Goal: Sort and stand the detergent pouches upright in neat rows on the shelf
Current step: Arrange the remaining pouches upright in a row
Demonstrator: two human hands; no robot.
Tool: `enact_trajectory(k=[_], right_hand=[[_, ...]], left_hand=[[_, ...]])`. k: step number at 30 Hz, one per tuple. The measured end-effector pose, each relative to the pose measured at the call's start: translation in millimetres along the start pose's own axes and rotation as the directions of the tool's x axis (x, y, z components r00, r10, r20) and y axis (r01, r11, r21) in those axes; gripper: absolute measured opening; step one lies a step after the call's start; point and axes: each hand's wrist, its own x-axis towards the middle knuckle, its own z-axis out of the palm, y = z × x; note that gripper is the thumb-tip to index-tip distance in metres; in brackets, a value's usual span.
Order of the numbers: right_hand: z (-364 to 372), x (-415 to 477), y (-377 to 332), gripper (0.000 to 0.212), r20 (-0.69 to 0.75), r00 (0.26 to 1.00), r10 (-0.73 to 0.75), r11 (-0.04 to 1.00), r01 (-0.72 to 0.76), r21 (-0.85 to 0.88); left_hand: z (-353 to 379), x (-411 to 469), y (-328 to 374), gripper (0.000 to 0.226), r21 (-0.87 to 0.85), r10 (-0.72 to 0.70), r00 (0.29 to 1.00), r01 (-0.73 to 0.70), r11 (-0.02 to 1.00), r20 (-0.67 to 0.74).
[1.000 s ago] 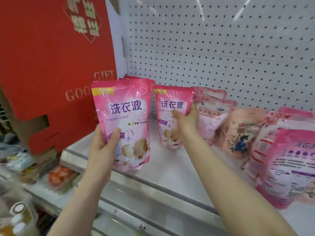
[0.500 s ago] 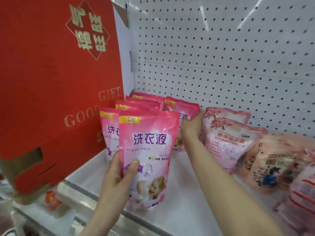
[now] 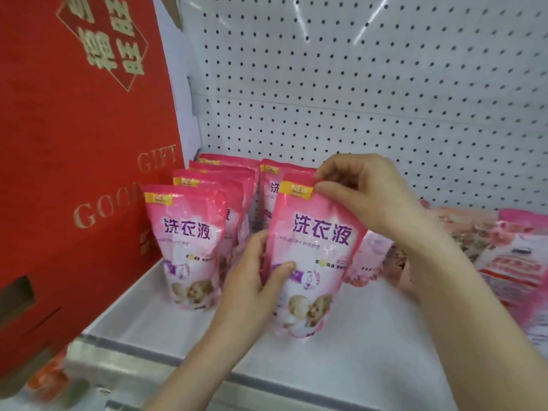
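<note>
Your left hand point(image 3: 252, 280) holds the front detergent pouch point(image 3: 317, 253) by its lower left edge. The thumb lies across the printed face and the other fingers curl round behind, so this grip is closed on the pouch. Your right hand point(image 3: 364, 197) reaches in from the right and pinches the sealed top edge of the same pouch, just beside the yellow "NEW" tab. That grip is closed on it too.

The pouch is nearly upright, slightly tilted, with its face toward you and its base down at the white shelf point(image 3: 341, 372). The picture does not show whether the base rests fully on the shelf.

Just behind it stands a second pouch point(image 3: 270, 185) of the same kind, mostly hidden. To the left, a row of pouches point(image 3: 186, 241) of that kind stands upright, one behind another, four deep. It runs back toward the pegboard wall point(image 3: 355, 84). A narrow gap parts this row from the pouch you hold, and your left hand sits in that gap.

A big red gift box point(image 3: 74, 173) with gold lettering stands just beside the row at the shelf's left end. Beyond your right arm, other pink pouches point(image 3: 516, 262) with a different print lie and lean loosely on the shelf, too blurred to read.
</note>
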Motion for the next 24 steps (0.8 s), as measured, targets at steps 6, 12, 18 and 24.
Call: enact_trajectory(k=[6, 12, 18, 24], right_hand=[[10, 15, 25, 0.008, -0.078, 0.994, 0.082, 0.992, -0.089, -0.087], [61, 55, 46, 0.01, -0.075, 0.995, 0.072, 0.926, -0.095, -0.366], [80, 87, 59, 0.019, 0.025, 0.996, 0.083, 0.798, -0.051, -0.601], [91, 91, 66, 0.017, 0.011, 0.999, 0.035, 0.784, -0.02, -0.62]], left_hand=[[-64, 51, 23, 0.044, 0.64, 0.427, 0.897, -0.263, 0.722, -0.113], [-117, 80, 2, 0.025, 0.687, 0.323, 0.946, -0.225, 0.691, -0.016], [-120, 88, -16, 0.022, 0.729, 0.347, 0.934, -0.299, 0.615, 0.09], [-115, 88, -13, 0.012, 0.738, 0.442, 0.896, -0.32, 0.594, 0.033]])
